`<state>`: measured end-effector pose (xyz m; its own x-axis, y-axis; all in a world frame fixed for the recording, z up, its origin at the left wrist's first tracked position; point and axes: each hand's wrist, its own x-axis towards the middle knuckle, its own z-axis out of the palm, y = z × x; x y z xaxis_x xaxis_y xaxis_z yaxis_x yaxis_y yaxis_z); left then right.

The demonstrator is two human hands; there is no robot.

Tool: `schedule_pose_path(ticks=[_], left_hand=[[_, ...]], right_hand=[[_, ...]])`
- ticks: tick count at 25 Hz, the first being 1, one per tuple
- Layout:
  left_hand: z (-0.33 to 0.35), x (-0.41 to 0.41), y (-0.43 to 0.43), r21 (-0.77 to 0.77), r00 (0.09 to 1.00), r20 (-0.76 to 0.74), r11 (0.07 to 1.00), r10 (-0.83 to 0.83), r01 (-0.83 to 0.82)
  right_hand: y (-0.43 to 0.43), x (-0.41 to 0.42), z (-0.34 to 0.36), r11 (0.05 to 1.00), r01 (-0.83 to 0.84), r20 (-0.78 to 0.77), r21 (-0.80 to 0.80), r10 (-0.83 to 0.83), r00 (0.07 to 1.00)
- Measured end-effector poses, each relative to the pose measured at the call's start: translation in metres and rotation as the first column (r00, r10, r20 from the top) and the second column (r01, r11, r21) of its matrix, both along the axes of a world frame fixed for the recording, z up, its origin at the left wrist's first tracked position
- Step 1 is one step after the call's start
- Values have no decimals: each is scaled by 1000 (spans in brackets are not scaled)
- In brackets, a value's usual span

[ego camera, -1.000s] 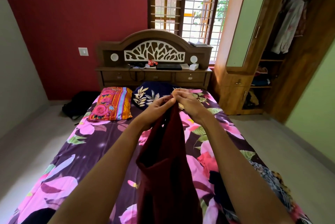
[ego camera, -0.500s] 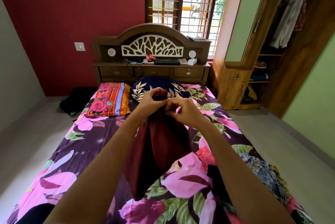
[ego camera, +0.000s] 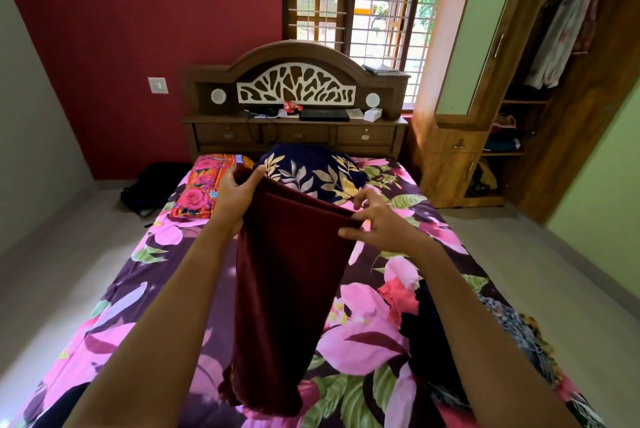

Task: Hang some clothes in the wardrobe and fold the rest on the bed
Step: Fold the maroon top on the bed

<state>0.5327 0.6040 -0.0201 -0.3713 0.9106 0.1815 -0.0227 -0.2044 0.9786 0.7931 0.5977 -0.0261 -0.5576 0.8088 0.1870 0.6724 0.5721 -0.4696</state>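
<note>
A dark maroon garment hangs from both my hands above the bed with its floral sheet. My left hand grips its upper left corner, thumb over the fabric. My right hand pinches the upper right corner between thumb and fingers. The top edge is stretched between the hands and the cloth drops down to the sheet. A heap of loose clothes, red, black and patterned, lies on the bed's right side. The open wardrobe stands at the far right with pale garments hanging inside.
Two pillows lie at the head of the bed, an orange floral one and a navy leaf-print one. Behind them is a wooden headboard with drawers and small items. A black bag sits on the floor at the left.
My hands were together at the top of the garment; they have moved apart, spreading its upper edge wide. The garment now hangs flat instead of bunched.
</note>
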Motion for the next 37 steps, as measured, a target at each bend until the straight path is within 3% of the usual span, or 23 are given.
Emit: schedule_pose_path(ticks=[2, 4, 5, 6, 7, 8, 9, 11, 12, 14, 18, 22, 26, 29, 35, 37], left_hand=[[-4, -1, -3, -4, 999, -33, 1000, 20, -20], [-11, -5, -2, 1, 973, -218, 997, 80, -82], [-16, -8, 1, -1, 904, -406, 989, 133, -146], [-20, -10, 3, 18, 777, -605, 978, 175, -206], [-20, -8, 5, 78, 653, -730, 974, 200, -211], [-17, -4, 3, 145, 600, -776, 981, 195, -130], [-11, 5, 1, 192, 627, -768, 981, 130, 31], [4, 32, -12, 124, 701, -681, 911, -210, 393], [8, 44, -18, 43, 660, -651, 851, -374, 524], [5, 58, -22, -36, 545, -700, 786, -460, 617], [-10, 62, -20, -54, 505, -683, 727, -527, 685], [-5, 76, -19, 79, 592, -625, 713, -509, 697], [-11, 65, -17, 61, 563, -702, 750, -437, 659], [-27, 46, -18, -128, 416, -792, 788, -447, 602], [-48, 14, -10, -453, 108, -858, 838, -502, 303], [-51, 5, -5, -455, 87, -863, 840, -498, 297]], right_hand=[[8, 5, 8, 996, 29, -153, 87, -15, 988], [8, 2, 21, 995, 64, -345, 78, -34, 938], [7, -1, 27, 994, 76, -416, 84, -34, 909], [7, -4, 32, 993, 75, -443, 94, -25, 896], [6, -8, 35, 995, 57, -453, 87, -12, 891], [5, -12, 36, 998, 26, -449, 64, 6, 894], [4, -14, 37, 999, -16, -445, 31, 28, 895], [2, -16, 38, 997, -81, -447, -5, 70, 892], [0, -15, 39, 995, -98, -452, -2, 87, 888], [0, -9, 38, 994, -106, -477, 4, 96, 874], [-3, 8, 37, 991, -105, -565, -81, 41, 824], [-3, 12, 32, 978, -175, -561, -115, 81, 824], [-4, 8, 25, 974, -187, -567, -129, 82, 820], [-1, 9, 21, 976, -145, -598, -161, 21, 801], [2, 6, 12, 977, 170, -690, -125, -209, 693], [1, 8, 10, 969, 215, -683, -123, -240, 690]])
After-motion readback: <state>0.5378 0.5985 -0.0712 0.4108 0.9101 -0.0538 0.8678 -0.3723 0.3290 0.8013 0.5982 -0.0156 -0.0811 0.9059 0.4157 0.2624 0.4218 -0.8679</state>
